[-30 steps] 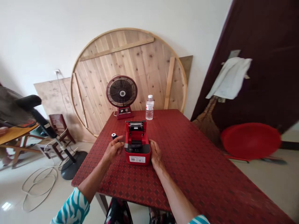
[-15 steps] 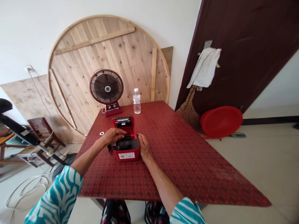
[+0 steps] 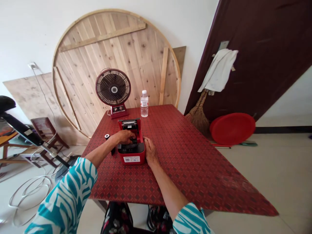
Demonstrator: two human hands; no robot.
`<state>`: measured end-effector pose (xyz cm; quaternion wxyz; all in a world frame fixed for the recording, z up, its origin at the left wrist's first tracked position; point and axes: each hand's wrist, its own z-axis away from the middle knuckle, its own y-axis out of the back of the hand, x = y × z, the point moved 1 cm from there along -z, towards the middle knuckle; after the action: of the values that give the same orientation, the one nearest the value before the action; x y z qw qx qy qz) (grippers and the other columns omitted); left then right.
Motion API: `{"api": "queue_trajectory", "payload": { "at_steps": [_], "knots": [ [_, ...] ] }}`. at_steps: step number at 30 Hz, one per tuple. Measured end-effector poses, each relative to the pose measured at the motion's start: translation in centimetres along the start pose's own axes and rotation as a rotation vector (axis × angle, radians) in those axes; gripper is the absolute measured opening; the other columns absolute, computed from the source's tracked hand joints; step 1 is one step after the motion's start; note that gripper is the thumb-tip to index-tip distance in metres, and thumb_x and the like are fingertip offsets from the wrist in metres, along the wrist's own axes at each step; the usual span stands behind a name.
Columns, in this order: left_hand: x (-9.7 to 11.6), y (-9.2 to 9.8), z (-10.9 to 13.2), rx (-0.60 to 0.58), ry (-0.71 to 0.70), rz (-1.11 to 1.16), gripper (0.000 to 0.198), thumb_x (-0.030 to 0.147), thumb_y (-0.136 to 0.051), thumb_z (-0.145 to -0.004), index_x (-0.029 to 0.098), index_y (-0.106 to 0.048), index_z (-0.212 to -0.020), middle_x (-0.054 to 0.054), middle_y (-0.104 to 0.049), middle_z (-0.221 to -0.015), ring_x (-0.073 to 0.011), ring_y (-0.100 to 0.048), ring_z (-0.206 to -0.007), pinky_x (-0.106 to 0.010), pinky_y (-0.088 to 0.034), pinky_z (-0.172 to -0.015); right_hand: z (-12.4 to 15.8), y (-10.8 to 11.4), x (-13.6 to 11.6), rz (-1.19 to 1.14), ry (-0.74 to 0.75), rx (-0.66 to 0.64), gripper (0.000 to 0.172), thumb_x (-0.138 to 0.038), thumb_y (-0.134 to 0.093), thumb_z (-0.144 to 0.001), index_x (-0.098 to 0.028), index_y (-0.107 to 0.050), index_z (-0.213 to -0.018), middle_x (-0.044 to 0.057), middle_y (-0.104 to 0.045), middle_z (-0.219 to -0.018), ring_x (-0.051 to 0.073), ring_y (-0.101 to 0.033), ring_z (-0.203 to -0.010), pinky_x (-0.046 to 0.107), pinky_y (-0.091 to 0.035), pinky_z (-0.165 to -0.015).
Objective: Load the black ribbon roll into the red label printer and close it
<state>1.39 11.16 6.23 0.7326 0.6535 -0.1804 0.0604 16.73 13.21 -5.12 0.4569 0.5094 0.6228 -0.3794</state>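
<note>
A red and black machine (image 3: 133, 158) with its lid raised stands on the red patterned table (image 3: 195, 175). My left hand (image 3: 125, 137) reaches into the opened machine with its fingers bent down; what the fingertips touch is hidden. Against the machine's right side rests my right hand (image 3: 149, 151), fingers wrapped along its edge. A small white-ended roll (image 3: 107, 136) lies on the table left of the machine, and a black piece (image 3: 113, 151) is partly hidden beside my left wrist.
Behind the machine are a dark red fan (image 3: 113, 91) and a water bottle (image 3: 144, 104). A round wooden board (image 3: 117, 48) leans on the wall. To the right, a broom (image 3: 200, 113) and a red basin (image 3: 232, 128) stand by the door.
My left hand has moved deeper into the machine and slightly right, its fingers more bent. My right hand stays at the machine's side. The whole view has shifted a little.
</note>
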Motion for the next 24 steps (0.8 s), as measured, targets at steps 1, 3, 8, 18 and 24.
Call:
{"api": "queue_trajectory", "payload": {
  "at_steps": [1, 3, 8, 18, 24],
  "knots": [
    [0.0, 0.1, 0.3, 0.01, -0.012, 0.012, 0.025, 0.014, -0.068, -0.057, 0.027, -0.072, -0.078, -0.001, -0.07, -0.075, -0.0192, -0.06, -0.071, -0.023, -0.036, -0.06, 0.0, 0.0, 0.0, -0.001, 0.002, 0.004, 0.041, -0.048, -0.038, -0.085, -0.024, -0.064, -0.104, 0.007, -0.066, -0.109, 0.022, -0.057, -0.106, 0.04, -0.041, -0.097],
    [-0.1, 0.4, 1.0, 0.048, -0.037, 0.043, 0.029, 0.014, -0.066, -0.06, 0.027, -0.072, -0.085, -0.001, -0.071, -0.081, -0.0197, -0.061, -0.076, -0.023, -0.039, -0.065, 0.0, -0.1, 0.1, -0.004, 0.01, 0.007, 0.04, -0.048, -0.038, -0.085, -0.024, -0.064, -0.104, 0.006, -0.066, -0.108, 0.022, -0.058, -0.105, 0.04, -0.041, -0.096],
    [-0.4, 0.5, 2.0, 0.147, -0.049, 0.079, 0.033, 0.014, -0.067, -0.064, 0.027, -0.071, -0.094, -0.003, -0.071, -0.093, -0.0232, -0.063, -0.088, -0.026, -0.041, -0.076, 0.0, 0.0, 0.1, -0.003, 0.012, 0.002, 0.041, -0.049, -0.039, -0.084, -0.024, -0.065, -0.104, 0.006, -0.066, -0.109, 0.022, -0.058, -0.106, 0.039, -0.042, -0.096],
    [-0.4, 3.4, 6.0, 0.439, -0.095, 0.749, 0.049, 0.018, -0.072, -0.063, 0.019, -0.064, -0.111, -0.003, -0.068, -0.087, -0.0169, -0.06, -0.079, -0.026, -0.045, -0.074, 0.2, 0.1, 0.3, 0.0, 0.018, -0.011, 0.04, -0.046, -0.04, -0.085, -0.022, -0.064, -0.104, 0.008, -0.066, -0.109, 0.022, -0.058, -0.105, 0.038, -0.041, -0.096],
    [-8.4, 3.7, 5.6, 0.857, 0.254, 0.874, 0.035, 0.014, -0.073, -0.054, 0.014, -0.06, -0.086, 0.001, -0.063, -0.073, -0.0116, -0.057, -0.066, -0.021, -0.043, -0.063, 0.0, 0.2, 1.2, 0.008, 0.008, -0.018, 0.04, -0.048, -0.04, -0.085, -0.022, -0.063, -0.106, 0.008, -0.065, -0.112, 0.024, -0.058, -0.106, 0.041, -0.04, -0.097]
  ]
}}
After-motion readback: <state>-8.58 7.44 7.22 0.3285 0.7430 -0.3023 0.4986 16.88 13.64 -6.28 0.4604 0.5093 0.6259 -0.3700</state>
